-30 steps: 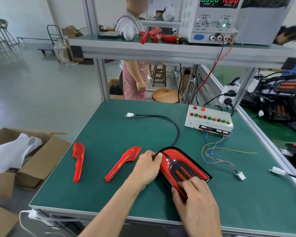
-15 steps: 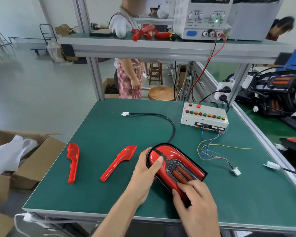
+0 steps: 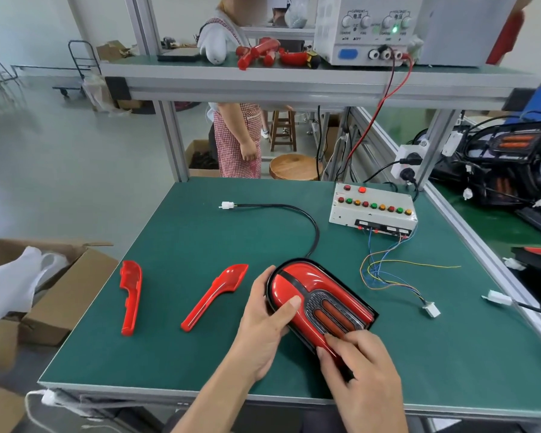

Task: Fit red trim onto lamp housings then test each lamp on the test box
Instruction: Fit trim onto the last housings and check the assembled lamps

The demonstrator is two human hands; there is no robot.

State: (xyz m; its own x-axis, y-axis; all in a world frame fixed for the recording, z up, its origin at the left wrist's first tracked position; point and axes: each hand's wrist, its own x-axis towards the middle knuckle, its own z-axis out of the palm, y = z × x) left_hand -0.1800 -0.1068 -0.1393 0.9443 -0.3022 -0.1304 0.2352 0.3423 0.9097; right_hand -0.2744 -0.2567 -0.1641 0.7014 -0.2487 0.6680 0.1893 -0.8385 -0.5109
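On the green bench mat (image 3: 200, 232), both hands hold the lamp (image 3: 306, 292).

There is one view only, from a camera worn on the person's head. It looks forward and down over the near edge of the bench (image 3: 200, 232), close above the two hands, and faces toward the far edge, where the shelf (image 3: 294, 79) crosses the picture. The wide angle also takes in the floor beyond the left edge and the neighbouring bench (image 3: 487, 223) past the right edge
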